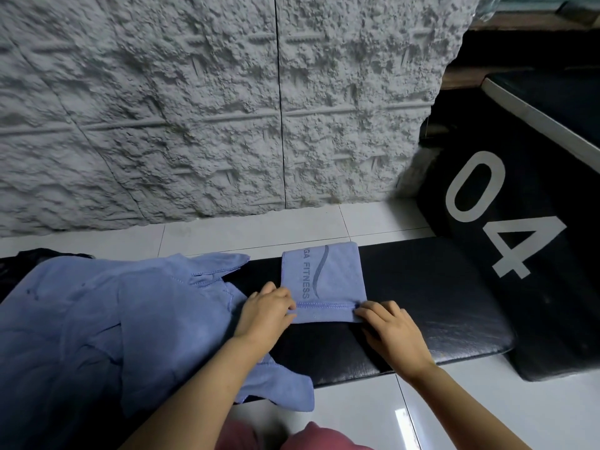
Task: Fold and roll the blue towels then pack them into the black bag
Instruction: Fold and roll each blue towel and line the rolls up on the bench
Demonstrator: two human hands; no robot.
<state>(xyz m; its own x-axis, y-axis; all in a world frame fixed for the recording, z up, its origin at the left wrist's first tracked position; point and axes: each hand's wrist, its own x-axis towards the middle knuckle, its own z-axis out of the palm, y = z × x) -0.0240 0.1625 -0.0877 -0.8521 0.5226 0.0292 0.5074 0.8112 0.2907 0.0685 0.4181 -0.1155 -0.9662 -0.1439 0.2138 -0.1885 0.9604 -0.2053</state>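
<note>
A folded blue towel [324,277] printed with "FITNESS" lies as a narrow strip on a black padded bench [431,306]. Its near end is turned over into a first small fold. My left hand [266,311] pinches the left corner of that fold, and my right hand [391,329] pinches the right corner. A loose pile of blue towels [107,329] covers the left part of the bench, beside my left forearm. Behind the pile, at the far left, a piece of dark fabric [35,256] shows; I cannot tell whether it is the black bag.
A rough white textured wall [201,108] rises just behind the bench. A black block marked "04" [513,222] stands at the right end of the bench. White floor tiles [422,417] lie in front, and my pink-clothed knees [292,436] are at the bottom edge.
</note>
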